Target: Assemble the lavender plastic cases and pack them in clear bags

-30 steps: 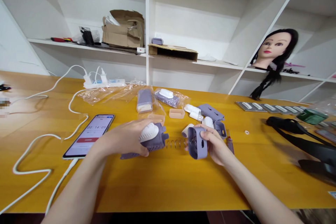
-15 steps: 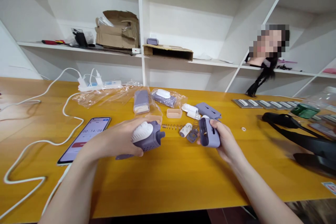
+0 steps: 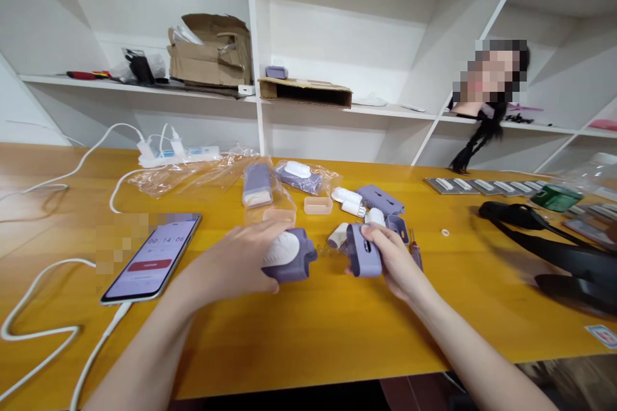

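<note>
My left hand (image 3: 241,257) is closed around a purple device body with a white oval pad (image 3: 289,255), held just above the yellow table (image 3: 308,327). My right hand (image 3: 393,257) grips a purple housing shell (image 3: 365,257) a short way to the right of it. Between the two parts a thin metal spring (image 3: 324,248) shows faintly. A small cream cylinder (image 3: 337,235) lies just behind the gap.
A phone (image 3: 152,258) with a timer screen lies at the left on a white cable (image 3: 43,282). Behind my hands lie bagged purple parts (image 3: 258,184), a peach tray (image 3: 318,205), white rollers (image 3: 348,198) and a purple plate (image 3: 380,199). Black straps (image 3: 554,250) lie right; a screwdriver (image 3: 415,255) sits beside my right hand.
Both hands have moved closer together, the left part swinging right toward the shell. My right hand turned the shell and lowered it slightly. The camera drifted a little.
</note>
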`<state>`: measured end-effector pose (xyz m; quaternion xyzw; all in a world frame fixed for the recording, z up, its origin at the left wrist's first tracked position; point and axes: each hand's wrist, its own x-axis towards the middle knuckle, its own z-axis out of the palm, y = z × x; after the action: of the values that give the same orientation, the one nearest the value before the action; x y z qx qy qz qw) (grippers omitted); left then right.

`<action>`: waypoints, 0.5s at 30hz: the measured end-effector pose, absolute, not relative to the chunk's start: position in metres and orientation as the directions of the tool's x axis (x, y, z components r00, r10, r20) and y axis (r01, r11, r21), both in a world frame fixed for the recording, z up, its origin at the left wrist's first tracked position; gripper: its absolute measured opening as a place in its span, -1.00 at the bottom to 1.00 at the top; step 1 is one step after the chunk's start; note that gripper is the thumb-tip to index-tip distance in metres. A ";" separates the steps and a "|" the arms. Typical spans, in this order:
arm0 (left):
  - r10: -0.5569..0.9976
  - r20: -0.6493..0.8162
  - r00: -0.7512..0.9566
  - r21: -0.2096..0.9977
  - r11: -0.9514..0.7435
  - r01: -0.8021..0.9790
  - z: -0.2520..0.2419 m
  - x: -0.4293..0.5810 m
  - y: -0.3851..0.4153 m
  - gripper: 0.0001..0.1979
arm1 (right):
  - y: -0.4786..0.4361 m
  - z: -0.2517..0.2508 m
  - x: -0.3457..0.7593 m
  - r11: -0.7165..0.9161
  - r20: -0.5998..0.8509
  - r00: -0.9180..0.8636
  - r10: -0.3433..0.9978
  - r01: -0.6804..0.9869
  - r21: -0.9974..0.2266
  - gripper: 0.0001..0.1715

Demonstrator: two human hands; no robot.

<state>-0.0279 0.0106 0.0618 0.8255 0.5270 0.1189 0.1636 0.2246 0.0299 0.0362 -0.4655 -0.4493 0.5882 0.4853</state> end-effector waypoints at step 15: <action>0.841 0.161 0.517 0.324 -0.540 0.777 0.049 -0.003 0.006 -0.24 | 0.024 0.022 0.211 -0.148 -0.132 -0.174 0.976 -0.084 -0.985 -0.65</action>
<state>-0.0031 0.0058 0.0488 0.8645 0.4678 0.1502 0.1059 0.2115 0.0235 0.0224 -0.4653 -0.4790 0.5980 0.4433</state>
